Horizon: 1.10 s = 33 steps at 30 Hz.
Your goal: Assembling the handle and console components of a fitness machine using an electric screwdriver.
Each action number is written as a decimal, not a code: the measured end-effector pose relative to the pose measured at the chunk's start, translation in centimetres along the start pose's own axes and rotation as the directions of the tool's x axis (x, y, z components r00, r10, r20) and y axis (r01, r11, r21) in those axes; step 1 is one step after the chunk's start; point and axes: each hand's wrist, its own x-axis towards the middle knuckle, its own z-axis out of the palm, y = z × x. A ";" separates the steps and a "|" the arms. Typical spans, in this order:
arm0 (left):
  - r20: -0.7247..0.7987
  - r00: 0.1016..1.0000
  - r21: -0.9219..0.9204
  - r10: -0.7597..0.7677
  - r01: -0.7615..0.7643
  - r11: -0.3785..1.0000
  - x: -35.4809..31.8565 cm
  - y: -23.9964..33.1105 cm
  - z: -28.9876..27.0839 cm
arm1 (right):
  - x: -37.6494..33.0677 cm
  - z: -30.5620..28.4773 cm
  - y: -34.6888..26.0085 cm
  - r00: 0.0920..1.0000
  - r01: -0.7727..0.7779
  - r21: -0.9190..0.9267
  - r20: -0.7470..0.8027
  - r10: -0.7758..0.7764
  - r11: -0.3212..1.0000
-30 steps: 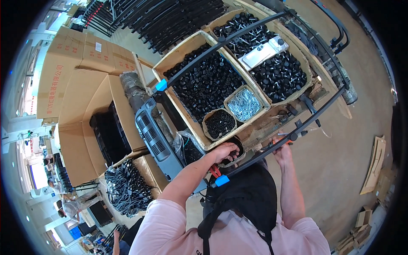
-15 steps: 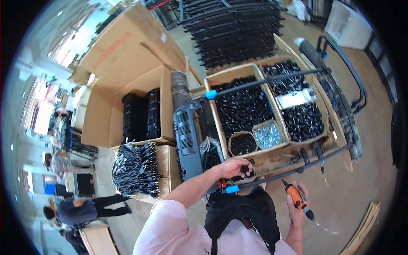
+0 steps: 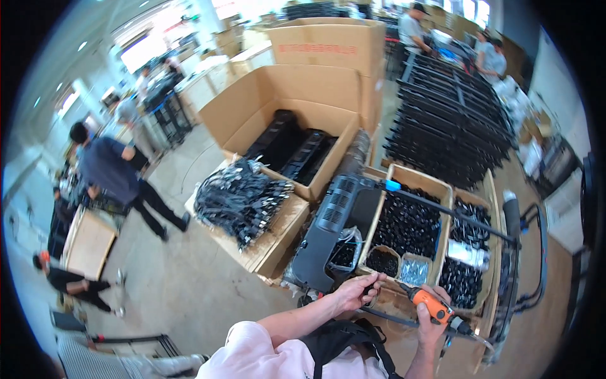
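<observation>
right now the right hand (image 3: pixel 428 316), at about 5 o'clock, is clenched around an orange-handled power screwdriver (image 3: pixel 434 306) whose tip points up and left toward the left hand (image 3: pixel 357 292). the left hand sits just left of it, near 6 o'clock, fingers curled over the end of a black tube (image 3: pixel 386 318) that runs under both hands; whether a small part is pinched in those fingers i cannot tell.

to do this step well, i would judge, the left hand should pin the tube hard so it cannot roll, and the driver tip should meet the fastening point square on, not at a slant. the tool's cable end hangs down toward the lower right, so keep it off the work.

just beyond the hands, toward the centre, stand a small round tub of black parts (image 3: pixel 381 261) and beside it a small tray of shiny screws (image 3: pixel 414 271), both within easy reach. behind them two cardboard boxes of black fittings (image 3: pixel 409 220) fill the 3 o'clock side, with a long black bar with a blue end cap (image 3: pixel 449 212) lying across them. left of the boxes a dark grey moulded housing (image 3: pixel 331 228) leans upright.

farther out, at about 10 o'clock, a pile of black bagged pieces (image 3: pixel 238 197) rests on a low crate, a large open carton (image 3: pixel 297 126) sits toward 12 o'clock, and stacked black frames (image 3: pixel 456 129) lie at 1 o'clock. other people work well apart at 9 o'clock.
</observation>
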 end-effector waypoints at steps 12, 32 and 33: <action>-0.190 0.938 -0.371 0.290 -0.343 0.863 -4.3 -2.0 -2.0 | 1.9 8.0 0.9 0.921 -0.125 0.184 0.388 0.045 0.975; 0.019 0.981 -0.472 0.194 -0.162 0.867 -1.6 7.7 -6.6 | 5.6 18.1 -3.1 0.965 -0.018 -0.170 0.253 0.062 0.985; 0.021 0.981 -0.450 0.195 -0.165 0.878 -1.6 8.2 -6.5 | 6.0 18.7 -3.2 0.964 0.023 -0.137 0.265 0.014 0.990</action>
